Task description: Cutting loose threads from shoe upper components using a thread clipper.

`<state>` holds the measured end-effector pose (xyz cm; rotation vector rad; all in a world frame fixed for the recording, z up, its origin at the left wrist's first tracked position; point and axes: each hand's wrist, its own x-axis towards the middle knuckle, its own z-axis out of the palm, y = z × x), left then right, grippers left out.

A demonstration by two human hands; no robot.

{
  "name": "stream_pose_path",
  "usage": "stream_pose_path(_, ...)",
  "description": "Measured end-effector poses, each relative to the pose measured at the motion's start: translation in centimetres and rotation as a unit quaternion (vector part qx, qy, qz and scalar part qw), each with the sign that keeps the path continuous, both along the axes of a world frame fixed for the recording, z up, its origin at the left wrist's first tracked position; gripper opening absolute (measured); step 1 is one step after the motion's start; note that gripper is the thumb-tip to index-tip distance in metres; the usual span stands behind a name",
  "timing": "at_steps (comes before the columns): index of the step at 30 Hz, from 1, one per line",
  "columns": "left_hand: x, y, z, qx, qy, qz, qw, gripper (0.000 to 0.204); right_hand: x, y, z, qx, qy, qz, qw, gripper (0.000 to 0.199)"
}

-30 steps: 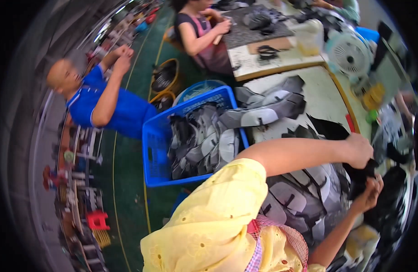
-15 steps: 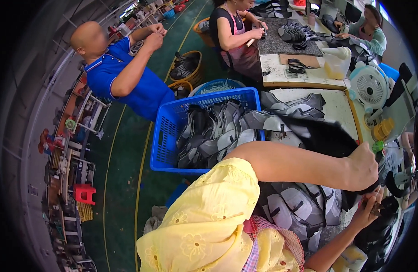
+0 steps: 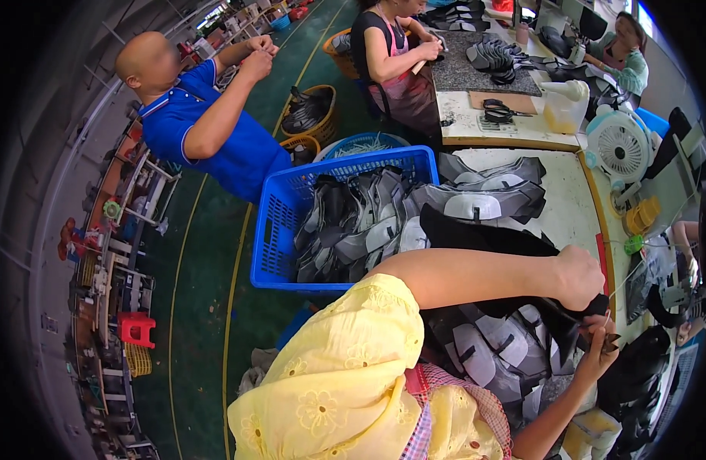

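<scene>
My left hand [image 3: 579,277] is closed on a black fabric piece [image 3: 475,234] that trails back left across the white tabletop. Just below it, my right hand [image 3: 596,349] is closed at the end of the fabric. From its fingers stick the dark pointed tips of a small metal tool [image 3: 612,343], which look like thread snips. A thin white thread [image 3: 622,285] runs from the fabric end up to the right. Grey and black shoe-upper pieces [image 3: 479,356] lie in a pile under my left forearm. More uppers [image 3: 483,201] are stacked beyond it.
At left, a blue plastic crate [image 3: 270,238] full of uppers stands against the table. A white fan [image 3: 621,146], scissors [image 3: 500,110] and a plastic jug [image 3: 566,106] stand or lie beyond. A person in blue [image 3: 215,130] stands at left; two others sit at the far table.
Both hands have moved left and slightly toward me with the black fabric, which now sags lower. The thread is now visible, stretched to the right. The upper stack behind is more exposed.
</scene>
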<state>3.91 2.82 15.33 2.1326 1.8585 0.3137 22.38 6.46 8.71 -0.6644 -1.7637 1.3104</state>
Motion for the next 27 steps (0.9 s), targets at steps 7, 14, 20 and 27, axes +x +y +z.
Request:
stream_pose_path(7, -7.6, 1.6, 1.1, 0.206, -0.043, 0.246, 0.946, 0.016, 5.6, 0.0, -2.1, 0.026, -0.019, -0.099, 0.995, 0.026)
stream_pose_path(14, -12.2, -2.4, 7.5, 0.303, 0.186, 0.299, 0.886, 0.032, 7.7, -2.3, -8.9, -0.151, -0.138, -0.189, 0.961, 0.019)
stream_pose_path(20, 4.3, -2.3, -3.5, 0.249, 0.203, -0.047, 0.946, 0.036, 10.6, -2.6, -13.7, -0.17, -0.107, -0.183, 0.962, 0.021)
stream_pose_path(27, 15.0, -7.2, -14.9, 0.2, 0.107, -0.13, 0.965, 0.039, 16.2, -1.6, -9.6, -0.149, -0.043, -0.344, 0.926, 0.022)
